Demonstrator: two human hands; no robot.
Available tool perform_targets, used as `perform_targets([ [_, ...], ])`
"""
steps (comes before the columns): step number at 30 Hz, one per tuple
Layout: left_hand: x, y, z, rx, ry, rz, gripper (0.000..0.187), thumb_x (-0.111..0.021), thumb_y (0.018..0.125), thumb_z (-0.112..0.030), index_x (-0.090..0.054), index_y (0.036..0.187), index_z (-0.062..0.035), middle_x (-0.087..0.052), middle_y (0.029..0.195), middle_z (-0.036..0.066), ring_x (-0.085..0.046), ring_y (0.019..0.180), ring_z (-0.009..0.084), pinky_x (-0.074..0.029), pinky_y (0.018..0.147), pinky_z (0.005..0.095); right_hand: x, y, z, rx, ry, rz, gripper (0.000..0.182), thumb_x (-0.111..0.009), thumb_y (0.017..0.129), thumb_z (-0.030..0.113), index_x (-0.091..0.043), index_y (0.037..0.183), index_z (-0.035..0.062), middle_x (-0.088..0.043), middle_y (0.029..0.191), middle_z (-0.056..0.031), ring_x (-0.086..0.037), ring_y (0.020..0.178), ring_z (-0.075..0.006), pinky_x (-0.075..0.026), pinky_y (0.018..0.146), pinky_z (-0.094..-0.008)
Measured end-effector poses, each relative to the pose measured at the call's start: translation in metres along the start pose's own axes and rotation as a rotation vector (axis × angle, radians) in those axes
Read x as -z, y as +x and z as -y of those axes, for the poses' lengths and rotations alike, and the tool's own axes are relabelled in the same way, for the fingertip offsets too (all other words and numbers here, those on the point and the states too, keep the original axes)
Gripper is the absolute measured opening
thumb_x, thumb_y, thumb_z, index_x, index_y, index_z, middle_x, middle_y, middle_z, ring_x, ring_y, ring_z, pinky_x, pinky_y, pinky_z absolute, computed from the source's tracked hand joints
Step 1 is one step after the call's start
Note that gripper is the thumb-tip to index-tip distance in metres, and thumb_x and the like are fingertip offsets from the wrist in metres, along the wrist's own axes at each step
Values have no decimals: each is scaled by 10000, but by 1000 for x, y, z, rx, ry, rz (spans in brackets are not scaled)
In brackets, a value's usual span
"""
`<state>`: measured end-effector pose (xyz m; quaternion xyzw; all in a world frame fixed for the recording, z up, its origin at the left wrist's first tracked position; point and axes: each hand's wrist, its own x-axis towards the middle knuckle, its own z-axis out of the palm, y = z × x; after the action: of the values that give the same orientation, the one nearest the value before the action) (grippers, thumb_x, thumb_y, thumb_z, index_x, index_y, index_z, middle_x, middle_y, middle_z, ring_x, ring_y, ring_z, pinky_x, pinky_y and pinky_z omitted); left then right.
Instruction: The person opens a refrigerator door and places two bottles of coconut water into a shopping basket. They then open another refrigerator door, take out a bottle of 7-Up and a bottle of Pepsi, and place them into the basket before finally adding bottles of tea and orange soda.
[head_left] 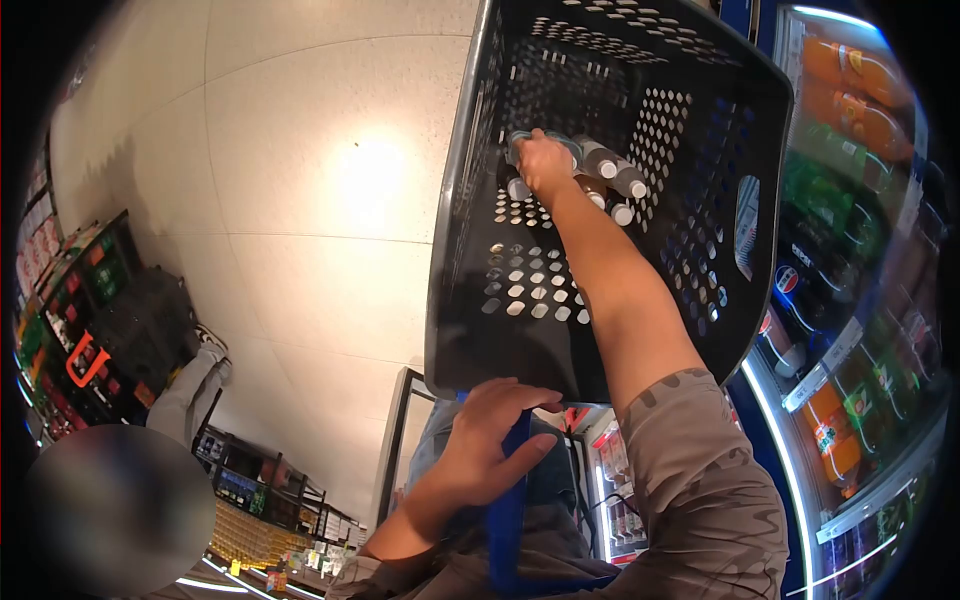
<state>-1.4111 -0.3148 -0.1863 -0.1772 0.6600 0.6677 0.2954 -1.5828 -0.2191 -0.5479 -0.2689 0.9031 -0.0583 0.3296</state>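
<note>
My right hand [547, 162] reaches deep into a black perforated plastic shopping basket [610, 365] and is closed around a clear plastic bottle [568, 145], mostly covered by the fingers. Beside it lie several bottles with white caps, among them a clear bottle [628, 180] and one with brown contents [590, 188]. At the basket's near edge, my left hand [490, 440] curls over the blue handle [512, 480], its thumb and fingers on either side of the bar.
On the right stands a lit drinks cooler [795, 400] with orange, green and dark bottles. Pale floor [310, 200] extends leftward. At far left are a person's legs [190, 390], a dark crate with an orange handle [88, 360] and stocked shelves [250, 490].
</note>
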Motion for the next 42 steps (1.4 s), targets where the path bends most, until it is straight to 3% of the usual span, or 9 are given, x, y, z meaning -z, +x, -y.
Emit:
perform_targets([
  [6,-3,-3,5,-10,-26,-12,409,-637,826,-223,-587,1193,-50,-672,1128,103,-580,1121,302,-292,1102,479,-2,-13,5,-170,67,-9,255,-662,826,149,-670,1073,87,-575,1191,-180,-626,1074,-349,-540,885,-406],
  [9,-4,-3,0,-71,44,-66,383,-677,822,-140,-606,1189,-57,-685,1074,97,-615,1027,309,-422,978,444,30,-34,0,-190,130,-6,393,-646,823,134,-635,1216,152,-575,1180,-191,-613,1068,-387,-526,894,-438],
  [12,-12,-17,-11,-35,-96,-55,356,-685,819,-128,-620,1161,-54,-687,1060,105,-618,1002,300,-454,919,412,62,-77,-15,-48,256,-63,396,-655,824,146,-621,1217,107,-616,1113,-183,-631,1025,-362,-525,875,-440],
  [15,-18,-41,-34,-109,-24,32,311,-699,814,-122,-646,1113,-52,-705,998,98,-650,942,278,-488,859,376,104,-148,-28,129,376,-81,366,-680,832,227,-633,1159,71,-653,1047,-177,-648,957,-342,-526,824,-442],
  [21,-49,-96,-110,-227,279,187,259,-697,821,-153,-666,1050,-36,-724,900,108,-683,867,283,-527,781,385,227,-338,-16,81,646,-43,360,-680,861,171,-633,1201,61,-661,1001,-148,-663,894,-297,-531,789,-375],
  [26,-100,-134,-140,-489,635,42,241,-702,835,-260,-679,992,-77,-698,817,90,-677,789,289,-525,724,383,287,-486,24,-76,1020,-236,384,-660,892,171,-610,1259,68,-662,1039,-114,-649,839,-219,-522,746,-312],
  [32,-136,-133,-112,-558,1080,-163,354,-666,839,-463,-691,839,-110,-669,687,96,-659,614,282,-510,545,397,277,-591,85,-108,698,-730,366,-678,874,151,-624,1224,59,-614,1228,-160,-550,1210,-287,-427,1017,-366],
  [35,-138,-135,-114,-596,1165,-241,385,-649,844,-500,-684,799,-119,-664,661,102,-656,597,287,-495,511,405,261,-632,114,-169,1011,-745,355,-680,870,158,-631,1208,60,-591,1266,-180,-521,1256,-314,-402,1050,-383],
  [42,-144,-120,-114,-654,1305,-405,418,-595,882,-513,-652,747,-121,-632,594,106,-635,558,314,-474,516,430,245,-754,115,-323,890,-917,366,-682,875,191,-628,1215,67,-617,1218,-152,-548,1195,-319,-432,1020,-415],
])
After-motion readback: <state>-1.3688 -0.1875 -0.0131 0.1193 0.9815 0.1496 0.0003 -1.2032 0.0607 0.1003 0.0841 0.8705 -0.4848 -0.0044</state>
